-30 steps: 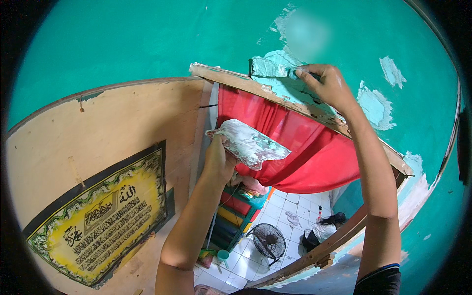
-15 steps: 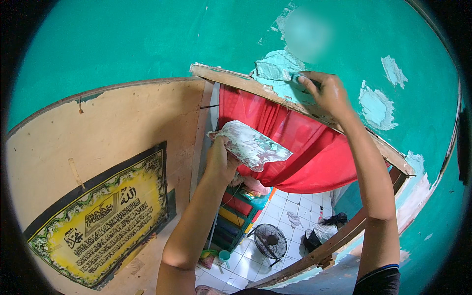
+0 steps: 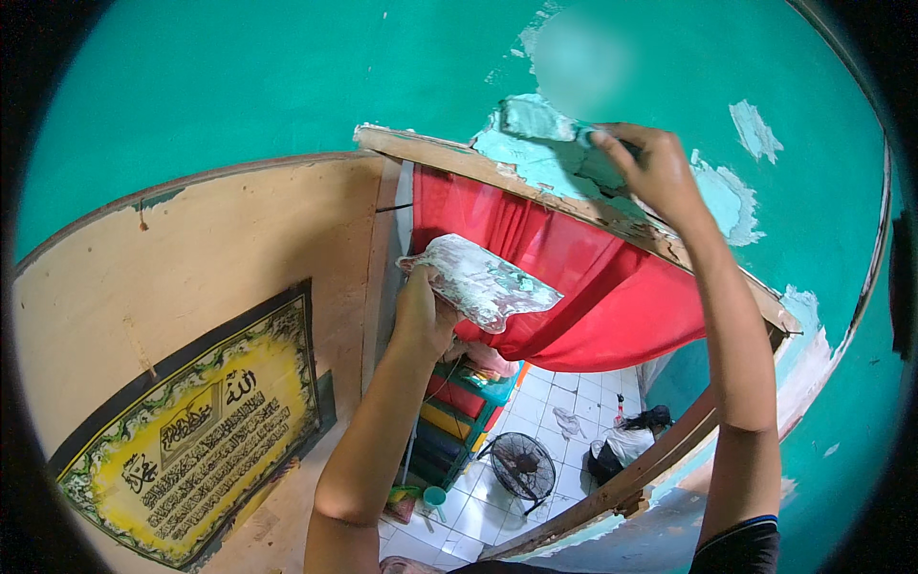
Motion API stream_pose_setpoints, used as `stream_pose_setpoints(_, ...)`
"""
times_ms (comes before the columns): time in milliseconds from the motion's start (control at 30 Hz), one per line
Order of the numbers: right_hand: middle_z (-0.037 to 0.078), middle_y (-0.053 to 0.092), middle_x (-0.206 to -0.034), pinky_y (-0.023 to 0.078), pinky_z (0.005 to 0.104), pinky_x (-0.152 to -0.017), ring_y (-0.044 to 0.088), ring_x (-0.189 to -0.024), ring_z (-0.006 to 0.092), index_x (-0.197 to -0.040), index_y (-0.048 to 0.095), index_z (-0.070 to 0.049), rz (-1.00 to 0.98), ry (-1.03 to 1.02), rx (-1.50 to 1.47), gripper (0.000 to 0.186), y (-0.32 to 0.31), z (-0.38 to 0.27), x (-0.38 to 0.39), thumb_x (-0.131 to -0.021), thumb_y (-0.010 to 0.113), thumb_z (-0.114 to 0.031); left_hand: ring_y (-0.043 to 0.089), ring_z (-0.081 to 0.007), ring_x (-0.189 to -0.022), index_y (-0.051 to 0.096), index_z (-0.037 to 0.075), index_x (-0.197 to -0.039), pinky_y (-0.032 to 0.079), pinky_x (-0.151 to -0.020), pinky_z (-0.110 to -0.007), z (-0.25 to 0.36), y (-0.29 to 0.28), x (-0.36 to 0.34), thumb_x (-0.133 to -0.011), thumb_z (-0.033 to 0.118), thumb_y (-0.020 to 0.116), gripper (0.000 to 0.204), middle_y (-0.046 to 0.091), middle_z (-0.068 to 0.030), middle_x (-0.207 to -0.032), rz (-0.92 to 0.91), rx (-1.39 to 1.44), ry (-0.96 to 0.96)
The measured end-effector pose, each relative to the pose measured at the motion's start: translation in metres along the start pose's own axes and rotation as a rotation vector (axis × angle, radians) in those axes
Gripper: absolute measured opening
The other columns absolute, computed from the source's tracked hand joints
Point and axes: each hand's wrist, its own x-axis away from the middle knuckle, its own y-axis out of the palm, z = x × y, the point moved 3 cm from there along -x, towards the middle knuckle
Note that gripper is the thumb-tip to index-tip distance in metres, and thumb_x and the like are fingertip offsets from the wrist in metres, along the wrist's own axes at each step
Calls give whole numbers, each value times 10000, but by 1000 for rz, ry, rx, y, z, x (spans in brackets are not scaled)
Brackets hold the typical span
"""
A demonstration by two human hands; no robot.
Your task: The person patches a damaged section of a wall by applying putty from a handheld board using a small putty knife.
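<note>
My right hand is raised to the teal wall above the doorway, closed on a putty knife whose coated blade lies on a patch of pale mint filler just above the wooden lintel. Lower and to the left, my left hand grips a thin, wavy-edged board smeared with white and pale green paste, held in front of a red curtain. More rough filler patches mark the wall to the right of my right hand.
The red curtain hangs bunched in the doorway. A framed calligraphy panel is on the peach wall at left. Below are colored plastic drawers, a black fan, a green dipper and bags on the tiled floor.
My right hand and the knife have shifted slightly upward since half a second ago, with more of the blade showing over the patch. My left hand holds the board in nearly the same place.
</note>
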Motion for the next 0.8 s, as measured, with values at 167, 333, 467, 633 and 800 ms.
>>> stream_pose_setpoints(167, 234, 697, -836, 539, 453, -687, 673, -751, 423, -1007, 753, -24, 18, 71, 103, 314, -1, 3, 8, -950, 653, -316, 633, -314, -1108, 521, -21, -1219, 509, -1004, -510, -12, 9, 0, -942, 121, 460, 317, 628, -162, -1171, -55, 39, -19)
stream_pose_setpoints(333, 240, 702, -861, 538, 429, -686, 686, -764, 407, -1036, 752, -29, 3, 126, 163, 314, -42, 2, 27, -955, 652, -315, 593, -294, -1176, 477, 2, -1289, 522, -987, -490, -9, -5, -3, -951, 140, 451, 366, 568, -152, -1270, -71, 39, -7)
stream_pose_setpoints(467, 237, 712, -909, 539, 412, -699, 707, -774, 367, -1037, 751, -24, -5, 161, 95, 319, -49, 0, 32, -958, 652, -316, 596, -298, -1173, 475, 1, -1294, 521, -996, -489, -10, -7, -7, -952, 146, 459, 372, 571, -156, -1268, -84, 46, -16)
stream_pose_setpoints(633, 239, 702, -889, 539, 439, -703, 684, -773, 409, -999, 753, -17, 6, 26, -39, 315, 3, -17, 18, -950, 650, -311, 601, -306, -1168, 472, 7, -1294, 528, -985, -505, -12, -2, 2, -955, 167, 465, 374, 574, -162, -1258, -64, 30, -10)
stream_pose_setpoints(800, 227, 696, -833, 529, 474, -687, 667, -769, 430, -989, 760, -50, 9, 51, 36, 290, 20, -6, 12, -942, 649, -314, 631, -304, -1105, 511, -26, -1222, 516, -993, -502, -11, 10, 11, -906, 94, 467, 341, 619, -158, -1181, -6, 30, -1)
